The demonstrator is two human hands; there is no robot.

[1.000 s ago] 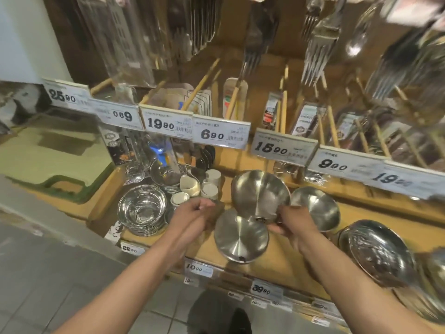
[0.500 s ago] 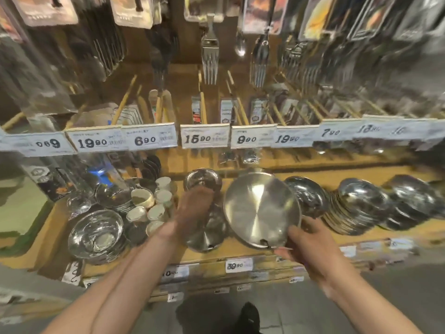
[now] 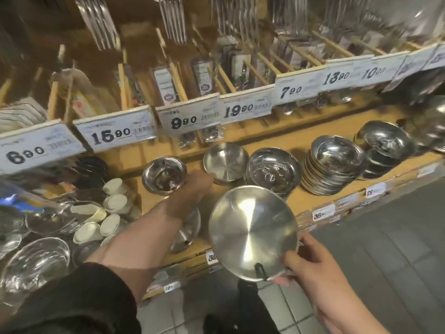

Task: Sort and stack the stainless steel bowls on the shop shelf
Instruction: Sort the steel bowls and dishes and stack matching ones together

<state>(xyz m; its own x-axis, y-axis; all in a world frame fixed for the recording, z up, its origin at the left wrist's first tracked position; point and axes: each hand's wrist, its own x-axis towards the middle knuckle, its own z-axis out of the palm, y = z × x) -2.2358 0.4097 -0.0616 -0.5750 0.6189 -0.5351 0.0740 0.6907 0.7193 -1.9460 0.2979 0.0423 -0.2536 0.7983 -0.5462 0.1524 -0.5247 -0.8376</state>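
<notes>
Head view: your right hand [image 3: 310, 263] pinches the rim of a wide steel bowl [image 3: 252, 231], tilted, in front of the shelf [image 3: 298, 143] | your left hand [image 3: 190, 191] reaches beside a small bowl [image 3: 164, 175]; its fingers are hidden, grip unclear | stacked bowls [image 3: 333, 166] sit to the right.

Warm dim light, motion-blurred edges
</notes>
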